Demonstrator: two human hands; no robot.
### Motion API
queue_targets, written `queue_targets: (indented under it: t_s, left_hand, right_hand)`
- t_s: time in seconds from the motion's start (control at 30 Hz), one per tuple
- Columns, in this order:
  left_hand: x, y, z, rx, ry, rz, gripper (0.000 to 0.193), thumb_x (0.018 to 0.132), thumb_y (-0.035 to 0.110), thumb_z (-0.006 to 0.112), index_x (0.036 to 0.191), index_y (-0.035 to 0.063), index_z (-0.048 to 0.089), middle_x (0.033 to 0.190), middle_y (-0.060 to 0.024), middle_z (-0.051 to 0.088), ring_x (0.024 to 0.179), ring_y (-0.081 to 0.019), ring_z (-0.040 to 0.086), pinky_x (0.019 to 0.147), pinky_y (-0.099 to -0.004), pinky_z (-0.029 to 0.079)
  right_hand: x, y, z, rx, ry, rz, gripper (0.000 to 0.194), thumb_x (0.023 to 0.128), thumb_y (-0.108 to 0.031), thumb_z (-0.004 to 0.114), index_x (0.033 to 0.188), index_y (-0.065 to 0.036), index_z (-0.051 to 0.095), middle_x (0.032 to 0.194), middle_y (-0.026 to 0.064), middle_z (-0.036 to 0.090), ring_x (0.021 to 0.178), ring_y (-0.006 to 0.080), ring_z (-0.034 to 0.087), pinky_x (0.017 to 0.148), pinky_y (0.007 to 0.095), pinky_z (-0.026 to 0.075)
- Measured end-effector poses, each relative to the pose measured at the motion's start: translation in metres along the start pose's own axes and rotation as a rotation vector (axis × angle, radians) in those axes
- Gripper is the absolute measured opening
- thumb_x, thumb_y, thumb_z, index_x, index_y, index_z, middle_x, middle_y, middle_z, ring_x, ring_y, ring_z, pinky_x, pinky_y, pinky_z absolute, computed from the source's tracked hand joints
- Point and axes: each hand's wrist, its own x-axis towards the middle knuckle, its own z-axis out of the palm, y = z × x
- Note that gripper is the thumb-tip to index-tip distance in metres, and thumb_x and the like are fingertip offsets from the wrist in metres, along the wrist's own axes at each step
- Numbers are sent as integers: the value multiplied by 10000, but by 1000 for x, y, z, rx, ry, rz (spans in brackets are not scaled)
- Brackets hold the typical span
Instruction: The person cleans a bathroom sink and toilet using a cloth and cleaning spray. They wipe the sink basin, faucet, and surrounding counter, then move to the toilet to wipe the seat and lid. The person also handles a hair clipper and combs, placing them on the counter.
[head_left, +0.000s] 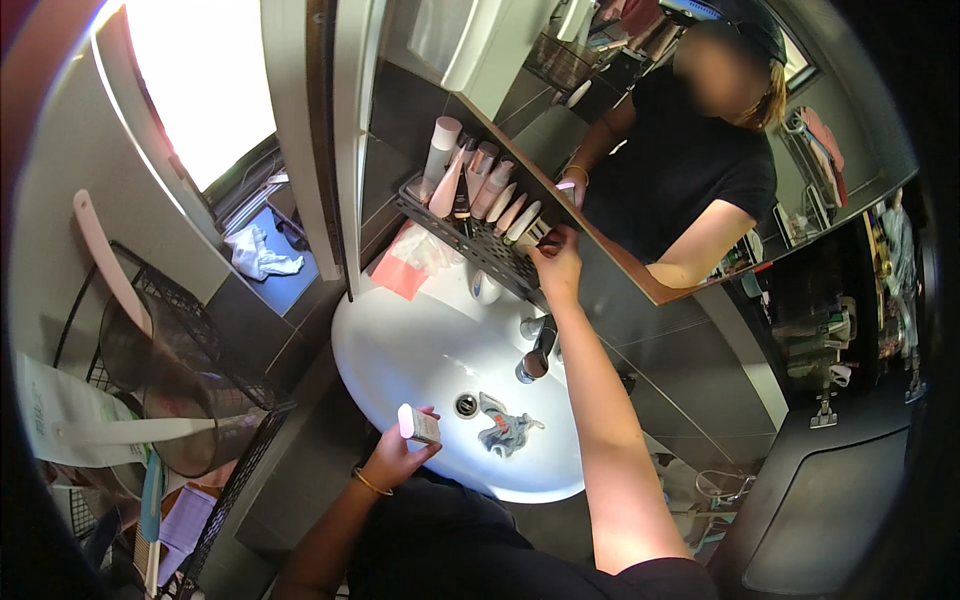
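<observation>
My left hand (394, 459) holds a small pale container with a white end (421, 425) over the near rim of the white washbasin (375, 352). At the right end of a black perforated shelf (491, 251), my right hand (559, 266) has its fingers around a small shiny container (534, 232), partly hidden by the fingers. Along the shelf stand a white-capped bottle (441, 154), a pink tube (448, 187), a pump bottle (493, 191) and several slim pale items (511, 214). In the basin, a wet grey cloth (506, 426) lies beside the drain (466, 406).
A chrome faucet (535, 360) rises below my right forearm. A mirror (645, 172) overhangs the shelf's right side, reflecting a person. A pink packet (405, 262) lies on the basin's back ledge. Black wire baskets (274, 420) with cups stand left; an open dark cabinet (825, 337) stands right.
</observation>
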Motion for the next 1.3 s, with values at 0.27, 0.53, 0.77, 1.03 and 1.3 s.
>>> queue_targets:
  t_s: [0.27, 0.53, 0.77, 1.03, 1.3]
  left_hand:
    - [33, 20, 2, 137, -59, 27, 559, 841, 87, 719, 1320, -12, 449, 1052, -76, 579, 942, -158, 595, 867, -325, 496]
    - [81, 67, 29, 275, -228, 43, 421, 855, 114, 688, 1185, -13, 460, 984, -138, 582, 855, -231, 613, 768, -364, 503]
    - [74, 49, 20, 67, -69, 89, 640, 880, 99, 677, 1421, -15, 355, 1208, -166, 562, 987, -197, 631, 857, -326, 507]
    - [11, -20, -22, 22, 85, 14, 439, 901, 64, 640, 1318, 8, 516, 1198, -121, 592, 994, -181, 630, 893, -307, 507]
    - [-15, -36, -23, 14, 146, -125, 377, 926, 9, 585, 1298, -4, 525, 1142, -99, 634, 949, -145, 649, 833, -278, 533]
  right_hand:
    - [-125, -71, -55, 574, -813, 84, 357, 888, -133, 685, 1215, -33, 581, 1000, 31, 629, 774, 82, 565, 705, 238, 484]
    - [-149, -73, -83, 720, -974, 260, 616, 800, 69, 703, 1349, -35, 445, 1134, 45, 576, 990, 129, 596, 845, 290, 505]
    - [-68, -23, -83, 624, -283, 89, 464, 841, -51, 711, 1281, -35, 562, 1003, -9, 610, 887, 80, 577, 830, 242, 480]
    - [3, 21, -45, 347, -137, -37, 503, 850, -68, 719, 1298, 46, 519, 1043, 38, 616, 851, 65, 578, 787, 214, 481]
    - [0, 31, -11, 299, -80, -80, 523, 807, 6, 705, 1273, 43, 468, 1089, 110, 613, 743, 102, 577, 689, 247, 504]
